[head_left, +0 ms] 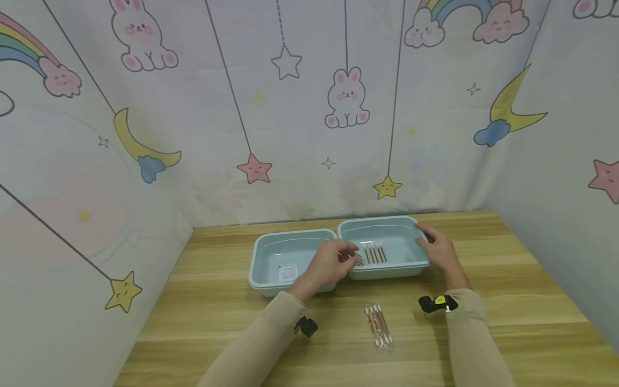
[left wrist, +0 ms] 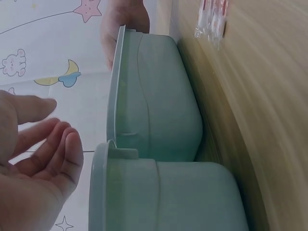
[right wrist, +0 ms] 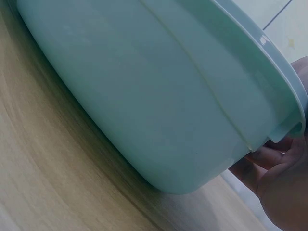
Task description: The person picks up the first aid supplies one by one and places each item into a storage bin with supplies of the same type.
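Note:
Two light-blue plastic basins stand side by side on the table: the left basin and the right basin. My left hand is over their adjoining rims, with fingers loosely bent and nothing between them in the left wrist view. Inside the right basin lies a clear packet of brown-stemmed cotton swabs; more brown sticks show beside it, partly hidden by my left hand. My right hand grips the right basin's right end, some fingers beneath its rim in the right wrist view. Another swab packet lies on the table.
A white label lies in the left basin. The wood-grain table meets a patterned cloth backdrop behind the basins, with more cloth at both sides. Black wrist cameras are worn on both sleeves.

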